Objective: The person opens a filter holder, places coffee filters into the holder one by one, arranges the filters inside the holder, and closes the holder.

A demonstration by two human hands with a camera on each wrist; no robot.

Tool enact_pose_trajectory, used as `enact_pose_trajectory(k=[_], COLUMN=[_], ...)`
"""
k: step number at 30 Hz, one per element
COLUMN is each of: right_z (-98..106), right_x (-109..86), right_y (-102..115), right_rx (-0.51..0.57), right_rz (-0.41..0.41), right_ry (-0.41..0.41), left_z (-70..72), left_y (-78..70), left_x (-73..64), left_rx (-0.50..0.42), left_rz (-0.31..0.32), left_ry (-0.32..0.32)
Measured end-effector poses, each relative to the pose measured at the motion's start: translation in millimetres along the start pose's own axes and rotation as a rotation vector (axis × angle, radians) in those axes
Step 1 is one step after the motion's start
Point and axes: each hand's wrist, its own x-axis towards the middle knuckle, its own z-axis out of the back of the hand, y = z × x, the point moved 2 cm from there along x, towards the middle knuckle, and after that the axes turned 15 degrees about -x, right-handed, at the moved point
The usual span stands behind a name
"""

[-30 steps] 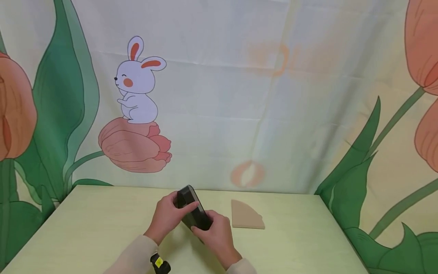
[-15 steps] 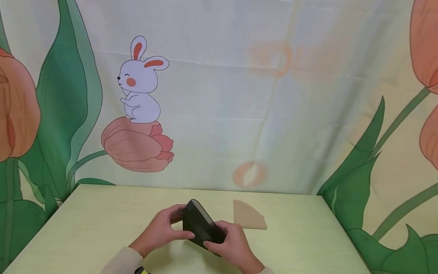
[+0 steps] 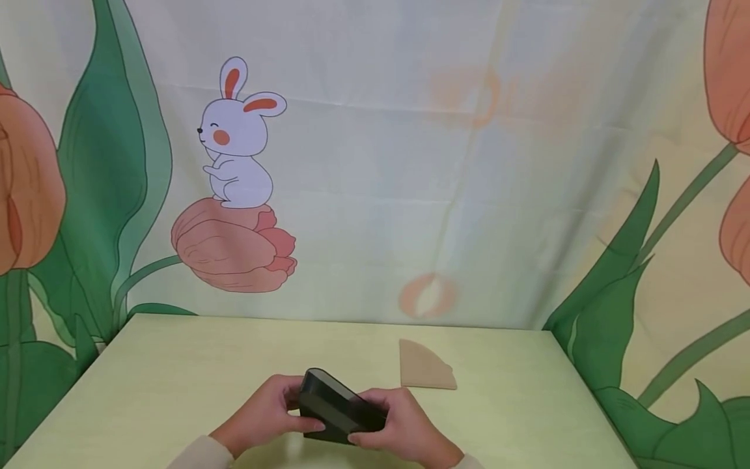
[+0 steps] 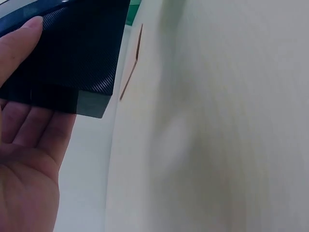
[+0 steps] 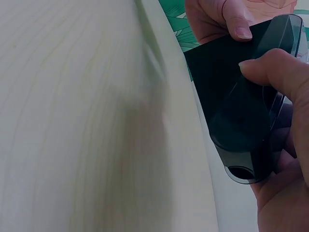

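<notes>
Both hands hold a black box [image 3: 331, 417] with a smoky see-through cover, raised over the near middle of the table and slanting down to the right. My left hand [image 3: 266, 412] grips its left end, thumb on the near face and fingers behind. At the other end, my right hand [image 3: 407, 426] pinches it between thumb and fingers. In the right wrist view the box [image 5: 227, 96] shows a dark flat face and a clear rounded rim. Behind the right hand lie brown cone coffee filter papers [image 3: 424, 366], flat and apart from the box.
The pale yellow wood-grain table [image 3: 193, 371] has its back edge against a fabric backdrop [image 3: 363, 163] printed with tulips and a rabbit. Leaf prints of the same cloth flank the table's sides.
Both hands have brought the box nearer to me and lower in the head view. Its steep tilt has become flatter. The filter papers have stayed in place.
</notes>
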Motion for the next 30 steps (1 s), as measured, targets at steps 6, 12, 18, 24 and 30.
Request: enact_pose_trajectory(k=[6,12,18,24,30], right_z=[-5,-12,-18,-22,-25], right_x=[1.3,2.4,4.1,6.9,10.3], right_y=[-4,-7,-9,-9,-11], right_rx=[-0.007,0.002,0.002,-0.012,-0.019], right_rz=[0.023,-0.017,-0.05,-0.058,-0.083], right_ry=[-0.037,-0.048,-0.024,-0.01,0.014], left_z=[0.3,3.3,5.8,8.3,10.8], left_y=[5.2,11.0,14.0,16.1,21.5], left_x=[-5.7,-10.6,-13.1,-12.9,-11.9], left_rx=[-0.019,-0.025,-0.014,0.01,0.004], left_rz=[-0.034,0.037,0.08,0.083,0.092], left_ry=[-0.023,-0.056,-0.06,-0.05,-0.056])
